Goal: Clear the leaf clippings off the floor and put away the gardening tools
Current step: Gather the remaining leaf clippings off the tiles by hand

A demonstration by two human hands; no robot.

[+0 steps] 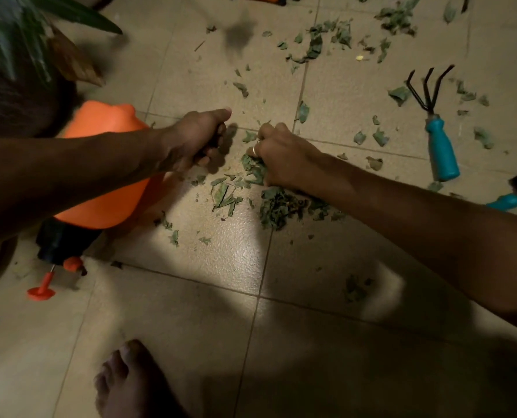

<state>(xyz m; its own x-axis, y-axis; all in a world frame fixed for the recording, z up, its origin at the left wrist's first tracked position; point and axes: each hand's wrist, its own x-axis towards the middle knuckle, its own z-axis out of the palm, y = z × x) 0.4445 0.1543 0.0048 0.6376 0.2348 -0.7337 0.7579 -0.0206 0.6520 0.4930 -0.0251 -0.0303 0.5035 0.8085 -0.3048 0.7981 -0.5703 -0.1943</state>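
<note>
Head view: the right hand [278,155] pinches a bunch of leaf clippings [252,168], with a gathered pile just below the grip. The left hand [195,140] is curled; whether it holds anything I cannot tell. Beyond the grip, many clippings and the hand rake [441,149] lie untouched, so most work seems left.

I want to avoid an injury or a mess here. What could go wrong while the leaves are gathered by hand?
The hand rake lies with bare prongs among scattered leaf clippings; the right hand, which grips clippings, might get scratched reaching there.
The orange sprayer lies on its side and may leak onto the tiles.
The bare foot could slip on loose clippings.
</note>
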